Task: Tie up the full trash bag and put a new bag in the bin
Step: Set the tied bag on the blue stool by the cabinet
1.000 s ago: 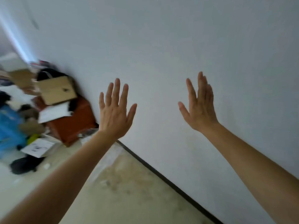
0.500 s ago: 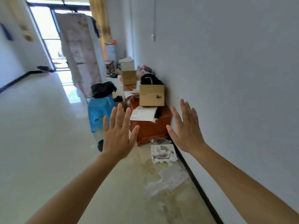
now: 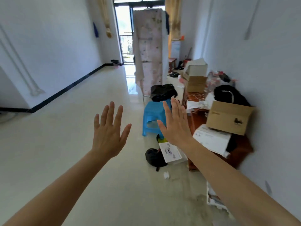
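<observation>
- We see a home: a long living room with a glossy, pale tiled floor (image 3: 65, 152) and white walls.
- Behind the blue plastic stool (image 3: 153, 115) we see a patterned sheet (image 3: 149, 51) hung on a rack, then a glazed balcony door (image 3: 125, 30) with curtains (image 3: 175, 18).
- Right of the stool, we find cardboard boxes (image 3: 228, 118) piled on a low red cabinet (image 3: 241, 154).

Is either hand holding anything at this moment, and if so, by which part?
Nothing is held. The left hand and the right hand are both raised in the air with fingers straight and spread, touching nothing.
</observation>
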`<state>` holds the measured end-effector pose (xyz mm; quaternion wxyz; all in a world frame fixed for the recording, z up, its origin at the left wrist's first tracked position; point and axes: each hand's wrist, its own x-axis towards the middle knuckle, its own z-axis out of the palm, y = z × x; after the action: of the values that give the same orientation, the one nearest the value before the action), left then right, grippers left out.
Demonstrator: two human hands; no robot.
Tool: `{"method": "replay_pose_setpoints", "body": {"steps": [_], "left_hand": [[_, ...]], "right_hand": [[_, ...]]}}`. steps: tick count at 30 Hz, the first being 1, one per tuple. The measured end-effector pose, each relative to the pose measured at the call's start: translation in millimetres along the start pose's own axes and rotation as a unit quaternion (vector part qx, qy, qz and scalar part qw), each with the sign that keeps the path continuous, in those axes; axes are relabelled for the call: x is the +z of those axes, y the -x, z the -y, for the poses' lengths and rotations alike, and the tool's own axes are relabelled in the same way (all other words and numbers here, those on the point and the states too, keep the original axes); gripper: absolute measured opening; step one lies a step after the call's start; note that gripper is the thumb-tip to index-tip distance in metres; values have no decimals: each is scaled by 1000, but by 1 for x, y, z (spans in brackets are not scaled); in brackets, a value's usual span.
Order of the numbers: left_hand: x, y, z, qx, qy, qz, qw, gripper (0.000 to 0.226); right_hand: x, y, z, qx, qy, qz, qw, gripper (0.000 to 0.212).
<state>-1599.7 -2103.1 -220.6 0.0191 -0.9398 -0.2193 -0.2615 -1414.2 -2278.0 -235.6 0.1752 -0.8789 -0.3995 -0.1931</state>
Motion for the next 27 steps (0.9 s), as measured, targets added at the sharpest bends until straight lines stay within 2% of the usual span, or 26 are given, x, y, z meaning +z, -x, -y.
{"method": "replay_pose_setpoints", "body": {"steps": [5,11,19,27], "left_hand": [[47,-64,112,-55,1,-6,998,73],[110,-164,222,-55,23,35,998,74],[210,-345,275,49,47,68,995,69],[354,-535,305,90,22,105,990,68]], "right_hand": [[92,-108,63,-48,-5,32,998,76],[182,-220,98,-44,39,72,996,74],[255,-349,50,59,62,54,995,71],[392,-512,-21,142,16,73,987,70]]}}
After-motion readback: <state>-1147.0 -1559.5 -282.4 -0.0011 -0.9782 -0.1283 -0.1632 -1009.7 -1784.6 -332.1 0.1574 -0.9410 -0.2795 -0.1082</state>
